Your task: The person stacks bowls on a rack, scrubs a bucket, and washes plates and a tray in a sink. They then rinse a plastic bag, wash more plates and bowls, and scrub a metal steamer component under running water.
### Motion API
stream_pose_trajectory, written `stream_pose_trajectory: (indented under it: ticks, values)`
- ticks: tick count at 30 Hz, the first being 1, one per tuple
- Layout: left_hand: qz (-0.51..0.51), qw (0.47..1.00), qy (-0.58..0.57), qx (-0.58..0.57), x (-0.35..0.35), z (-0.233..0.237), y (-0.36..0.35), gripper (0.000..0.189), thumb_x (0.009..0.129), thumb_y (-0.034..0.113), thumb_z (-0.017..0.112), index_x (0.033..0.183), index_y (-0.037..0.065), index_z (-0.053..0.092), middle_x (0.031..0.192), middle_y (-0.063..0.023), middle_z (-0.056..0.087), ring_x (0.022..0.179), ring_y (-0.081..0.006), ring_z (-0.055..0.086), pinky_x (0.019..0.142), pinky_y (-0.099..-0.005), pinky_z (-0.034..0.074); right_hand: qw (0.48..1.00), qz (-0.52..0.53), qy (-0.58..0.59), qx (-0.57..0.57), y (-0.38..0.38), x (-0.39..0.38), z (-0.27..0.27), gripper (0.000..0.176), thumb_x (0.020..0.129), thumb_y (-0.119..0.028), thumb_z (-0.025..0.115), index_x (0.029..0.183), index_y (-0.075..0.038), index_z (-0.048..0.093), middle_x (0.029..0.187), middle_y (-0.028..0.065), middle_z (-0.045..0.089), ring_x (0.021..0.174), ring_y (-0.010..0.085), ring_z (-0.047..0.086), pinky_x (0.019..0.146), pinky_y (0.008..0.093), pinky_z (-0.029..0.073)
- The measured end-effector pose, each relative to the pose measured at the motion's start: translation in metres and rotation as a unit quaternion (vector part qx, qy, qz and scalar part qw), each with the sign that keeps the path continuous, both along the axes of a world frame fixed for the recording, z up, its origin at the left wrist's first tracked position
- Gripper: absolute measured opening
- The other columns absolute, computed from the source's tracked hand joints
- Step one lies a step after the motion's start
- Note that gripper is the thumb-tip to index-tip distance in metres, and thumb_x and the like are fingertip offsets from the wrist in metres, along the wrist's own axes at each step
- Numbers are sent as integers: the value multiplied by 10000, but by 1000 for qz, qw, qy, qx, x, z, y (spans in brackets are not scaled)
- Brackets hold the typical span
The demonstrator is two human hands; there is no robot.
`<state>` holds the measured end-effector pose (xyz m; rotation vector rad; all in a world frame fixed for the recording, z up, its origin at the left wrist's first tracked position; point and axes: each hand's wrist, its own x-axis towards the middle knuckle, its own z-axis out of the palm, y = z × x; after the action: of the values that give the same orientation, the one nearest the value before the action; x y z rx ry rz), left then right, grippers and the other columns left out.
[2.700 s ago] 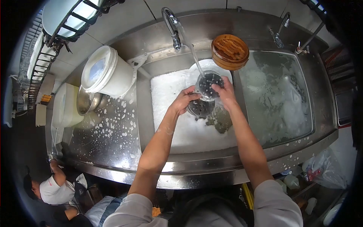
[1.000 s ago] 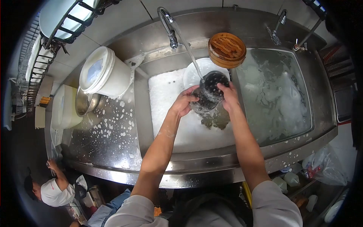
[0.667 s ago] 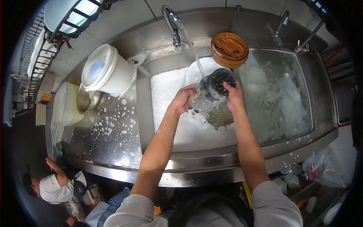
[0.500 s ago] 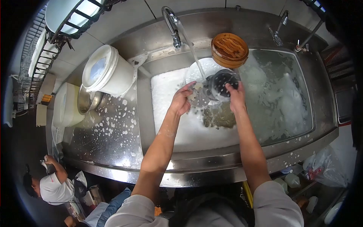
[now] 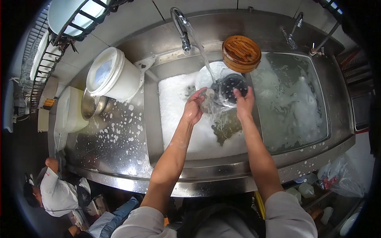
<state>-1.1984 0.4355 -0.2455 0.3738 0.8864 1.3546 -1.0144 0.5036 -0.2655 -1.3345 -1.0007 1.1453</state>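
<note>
My right hand (image 5: 245,101) grips a dark round piece with light spots (image 5: 233,88), its thumb on the near face. On the other side, my left hand (image 5: 193,106) pinches a clear, see-through piece (image 5: 207,99) by its edge. Whether the two pieces are joined cannot be made out. Water from the faucet (image 5: 180,27) runs down onto them. Behind them a white round dish (image 5: 204,75) lies in the foamy sink basin (image 5: 174,91). A round bamboo steamer (image 5: 241,53) rests at the basin's back right.
A white bucket (image 5: 127,77), a metal bowl (image 5: 94,104) and a pale container (image 5: 71,111) stand on the left counter (image 5: 115,139). To the right lies a water-filled basin (image 5: 287,103). A second person (image 5: 59,192) is at lower left, with a wire rack (image 5: 45,59) above.
Both hands have drawn slightly closer together. The dark piece has shifted left and turned, so its spotted face shows more. The person at lower left has moved their arm.
</note>
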Motion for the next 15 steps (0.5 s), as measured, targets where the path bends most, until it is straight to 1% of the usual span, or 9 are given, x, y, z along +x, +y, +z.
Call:
stream_pose_trajectory:
  ticks: [2, 3, 5, 6, 8, 9, 12, 13, 15]
  values:
    - [-22, 1000, 5, -8, 2, 2, 0, 418, 928, -25, 347, 1342, -18, 409, 1213, -156, 567, 1058, -240, 590, 925, -360, 492, 992, -38, 112, -32, 3, -1, 6, 290, 810, -48, 677, 1050, 16, 529, 992, 108, 616, 846, 193, 578, 762, 305, 464]
    - [-33, 999, 8, -12, 3, 3, 0, 419, 926, -27, 350, 1341, -22, 407, 1212, -156, 568, 1061, -240, 589, 926, -359, 492, 996, -3, 92, -21, 1, -3, 0, 293, 809, -44, 675, 1053, 21, 526, 997, 109, 614, 851, 196, 577, 764, 303, 464]
    - [-18, 1000, -13, -21, 3, 5, 2, 421, 924, -20, 351, 1341, -27, 406, 1212, -157, 568, 1064, -242, 589, 924, -359, 494, 997, 62, 50, 5, -1, -7, -9, 298, 809, -35, 672, 1057, 30, 520, 1008, 113, 610, 861, 203, 575, 768, 300, 463]
    - [-11, 999, -25, -26, 4, 5, 2, 422, 923, -17, 351, 1341, -30, 405, 1211, -158, 568, 1066, -243, 589, 924, -359, 494, 997, 18, 70, 8, 2, -5, -13, 312, 808, -46, 676, 1065, 33, 518, 1009, 118, 609, 866, 203, 574, 776, 303, 461]
    - [-38, 999, -14, -8, 1, -2, 5, 422, 927, 0, 342, 1344, -36, 398, 1228, -165, 558, 1088, -253, 578, 943, -371, 481, 992, -65, 108, 10, 5, -6, -6, 339, 807, -66, 684, 1081, 38, 513, 1013, 130, 607, 877, 202, 571, 791, 310, 458]
    - [-52, 999, -7, 1, -2, -5, 5, 423, 929, 8, 337, 1346, -39, 395, 1237, -169, 552, 1098, -258, 573, 953, -377, 474, 998, -37, 52, 14, 8, -2, -11, 378, 805, -91, 691, 1107, 43, 506, 1029, 139, 607, 904, 199, 566, 827, 322, 446]
    - [-1, 998, -60, -8, -4, 3, 8, 420, 950, 47, 317, 1356, -38, 381, 1259, -179, 534, 1129, -270, 553, 984, -393, 446, 995, 101, -22, 14, 6, 5, -7, 394, 799, -106, 697, 1110, 46, 509, 1046, 143, 606, 917, 199, 563, 849, 330, 436]
    - [4, 998, -63, 0, -2, 3, 10, 420, 953, 56, 316, 1357, -39, 376, 1266, -182, 528, 1137, -274, 548, 993, -396, 438, 997, 72, 28, 14, 7, 5, -8, 374, 793, -91, 698, 1093, 42, 520, 1034, 136, 612, 919, 199, 564, 849, 329, 435]
    - [15, 997, -69, 15, 4, 1, 12, 421, 960, 75, 314, 1361, -42, 367, 1280, -188, 516, 1153, -282, 536, 1012, -403, 421, 996, 82, 40, 19, 4, 4, -16, 361, 794, -92, 698, 1084, 37, 527, 1009, 127, 619, 899, 192, 571, 826, 320, 444]
